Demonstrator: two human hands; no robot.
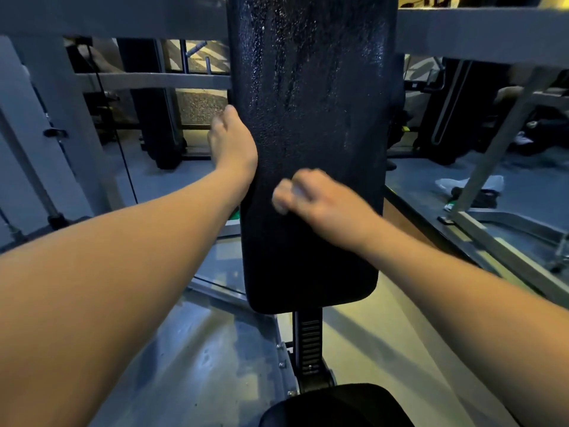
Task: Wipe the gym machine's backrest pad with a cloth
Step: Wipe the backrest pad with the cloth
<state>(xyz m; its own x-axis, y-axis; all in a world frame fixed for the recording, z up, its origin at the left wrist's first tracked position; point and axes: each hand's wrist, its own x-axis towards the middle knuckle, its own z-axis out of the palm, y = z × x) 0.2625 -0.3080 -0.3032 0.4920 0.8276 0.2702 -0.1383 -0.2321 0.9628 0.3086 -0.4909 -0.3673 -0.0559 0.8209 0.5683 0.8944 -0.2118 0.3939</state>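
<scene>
In the middle of the grey machine frame (147, 80), the black backrest pad (311, 118) stands upright; its upper half is beaded with wet droplets and streaks, its lower half looks duller. The left hand (232, 143) is clamped on the pad's left edge about halfway up, palm against the side, thumb on top, fingers gone round behind it. The right hand (320, 198) lies lower and further in, on the front face of the pad below the wet patch; its fingers are curled under and the whole hand is blurred. I cannot tell whether the cloth is bunched inside that hand; nothing of it stands out against the black surface. Below the pad a notched adjustment post (309, 343) runs down to the dark seat (335, 405).
</scene>
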